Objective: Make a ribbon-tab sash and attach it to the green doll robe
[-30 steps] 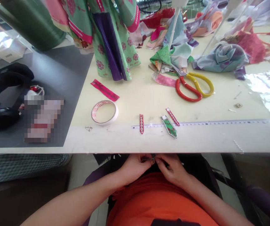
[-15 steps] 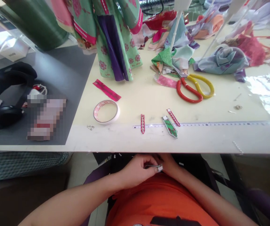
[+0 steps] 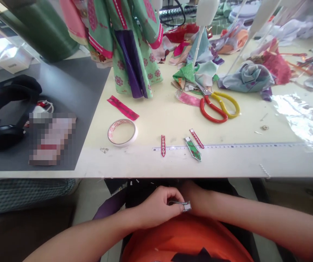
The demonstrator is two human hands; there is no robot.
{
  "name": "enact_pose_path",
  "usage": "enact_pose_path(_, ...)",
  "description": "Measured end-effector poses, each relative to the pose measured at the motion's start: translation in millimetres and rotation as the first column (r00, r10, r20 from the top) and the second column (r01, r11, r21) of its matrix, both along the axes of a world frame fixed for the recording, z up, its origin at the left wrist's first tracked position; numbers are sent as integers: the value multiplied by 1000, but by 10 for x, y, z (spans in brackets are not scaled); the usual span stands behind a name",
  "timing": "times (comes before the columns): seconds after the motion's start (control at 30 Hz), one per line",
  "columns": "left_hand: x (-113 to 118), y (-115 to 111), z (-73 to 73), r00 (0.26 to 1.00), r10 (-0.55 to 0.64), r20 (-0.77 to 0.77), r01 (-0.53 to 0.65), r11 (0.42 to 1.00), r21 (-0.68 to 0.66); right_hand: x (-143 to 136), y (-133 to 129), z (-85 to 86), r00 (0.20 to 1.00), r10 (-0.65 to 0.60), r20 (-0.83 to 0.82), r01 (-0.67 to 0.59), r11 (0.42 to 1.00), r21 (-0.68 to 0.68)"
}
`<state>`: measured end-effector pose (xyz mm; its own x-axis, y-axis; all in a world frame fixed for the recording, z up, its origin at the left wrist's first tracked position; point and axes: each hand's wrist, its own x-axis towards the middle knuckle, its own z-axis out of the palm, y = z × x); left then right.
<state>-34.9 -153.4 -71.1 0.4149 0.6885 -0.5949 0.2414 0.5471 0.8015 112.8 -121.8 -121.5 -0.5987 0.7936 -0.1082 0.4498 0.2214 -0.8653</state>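
Low over my lap, my left hand (image 3: 164,203) is closed in a pinch on a small beaded fabric strip (image 3: 187,206). The strip curves within my fingers, and its white-backed end sticks out between thumb and forefinger. Just beyond it, my right hand (image 3: 191,190) reaches under the table's front edge, fingers hidden. On the table in front lie a red strip with studs (image 3: 163,145), a green pointed piece with beaded edges (image 3: 193,149) and a narrow red beaded strip (image 3: 196,138).
A printed ruler line (image 3: 254,145) runs along the table (image 3: 134,163). Behind are a tape roll (image 3: 136,133), a magenta strip (image 3: 123,107), scissors (image 3: 213,109), fabric scraps (image 3: 250,78) and hanging green doll-sized garments (image 3: 153,74). Headphones (image 3: 11,102) rest on the grey mat (image 3: 71,83).
My right forearm has swung outward and higher, while the right hand stays by the table edge. My left hand has lowered slightly, still pinching the beaded strip. The view has shifted a little.
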Motion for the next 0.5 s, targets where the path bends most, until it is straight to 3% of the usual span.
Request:
enact_pose_path(0.1, 5, -31, 4, 1000, -11, 18, 11, 1000, 0, 220, -64, 91, 971, 191, 145, -195, 981, 16)
enact_pose_path(0.23, 2, -65, -1, 999, -33, 6, 33, 999, 15, 381, -144, 246, 918, 292, 266, -302, 953, -4)
enact_pose_path(0.37, 0, -62, 4, 1000, -22, 4, 22, 999, 29, 395, -96, 276, 911, 276, 307, -226, 955, -190)
enact_pose_path(0.5, 7, -2, -55, 999, -14, -37, 16, 999, 48, 236, 93, 1, 945, 231, 231, -141, 926, -350)
